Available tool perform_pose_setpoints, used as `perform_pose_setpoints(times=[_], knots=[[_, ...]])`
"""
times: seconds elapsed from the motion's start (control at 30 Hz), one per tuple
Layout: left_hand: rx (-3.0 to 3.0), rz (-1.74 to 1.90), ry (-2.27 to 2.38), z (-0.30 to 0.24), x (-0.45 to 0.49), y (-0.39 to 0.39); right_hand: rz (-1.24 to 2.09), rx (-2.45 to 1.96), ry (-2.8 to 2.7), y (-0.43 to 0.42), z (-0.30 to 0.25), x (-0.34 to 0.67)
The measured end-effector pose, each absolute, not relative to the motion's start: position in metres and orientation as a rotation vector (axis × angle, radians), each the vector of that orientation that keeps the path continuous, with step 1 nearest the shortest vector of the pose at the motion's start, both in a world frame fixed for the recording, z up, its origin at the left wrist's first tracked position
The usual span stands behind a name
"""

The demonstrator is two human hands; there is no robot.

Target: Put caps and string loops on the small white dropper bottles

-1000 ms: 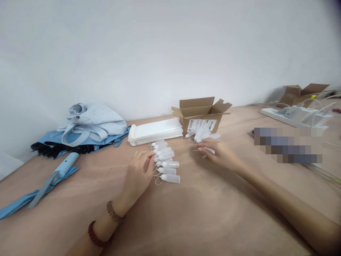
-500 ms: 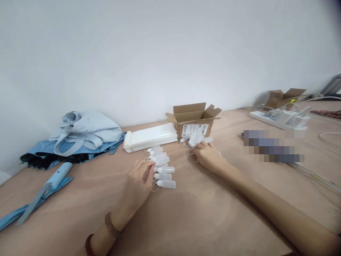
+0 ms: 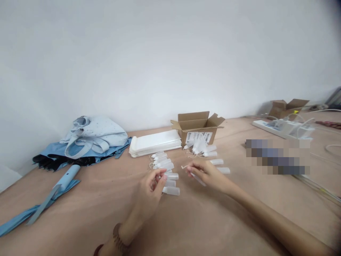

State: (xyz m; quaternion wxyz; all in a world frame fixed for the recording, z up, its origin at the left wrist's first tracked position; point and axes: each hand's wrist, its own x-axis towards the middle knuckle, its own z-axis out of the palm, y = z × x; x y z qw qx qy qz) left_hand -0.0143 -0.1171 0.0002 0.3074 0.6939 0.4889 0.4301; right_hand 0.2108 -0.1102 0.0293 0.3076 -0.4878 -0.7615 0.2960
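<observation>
My right hand (image 3: pixel 209 173) pinches a small translucent white squeeze bottle (image 3: pixel 199 180) near its tip; a short pale string pokes out past the fingers. My left hand (image 3: pixel 151 188) is loosely curled, thumb and forefinger slightly apart, beside a column of similar bottles (image 3: pixel 172 191) lying on their sides. It partly covers the tips of the nearer ones. More bottles (image 3: pixel 200 146) are heaped in front of a cardboard box, and a couple lie behind my right hand. Thin strings trail from the bottles' tips.
An open cardboard box (image 3: pixel 183 138) with a label stands by the wall, next to a stack of white envelopes (image 3: pixel 157 140). A light blue bag (image 3: pixel 106 133) and an umbrella (image 3: pixel 65 177) lie at the left. Cables and a power strip (image 3: pixel 282 129) are at the right.
My right hand has come away from the heap toward me with a bottle in it. My left hand remains beside the column. The whole view has shifted slightly.
</observation>
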Motion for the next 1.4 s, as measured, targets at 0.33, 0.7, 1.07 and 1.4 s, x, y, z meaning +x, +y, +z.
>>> perform_pose_setpoints(times=[0.33, 0.7, 1.07, 1.4], knots=[[1.733, 0.925, 1.142, 0.001, 0.000, -0.130, 1.231, -1.218, -1.955, -0.133, 0.028, 0.195], [1.673, 0.859, 1.053, 0.003, 0.002, -0.129, 1.361, -1.166, -1.904, -0.138, 0.024, 0.193], [1.534, 0.960, 1.153, -0.003, -0.014, -0.120, 1.219, -1.214, -1.863, -0.138, 0.031, 0.198], [1.395, 0.951, 1.166, -0.008, -0.005, -0.124, 1.329, -1.183, -1.778, -0.137, 0.031, 0.198]])
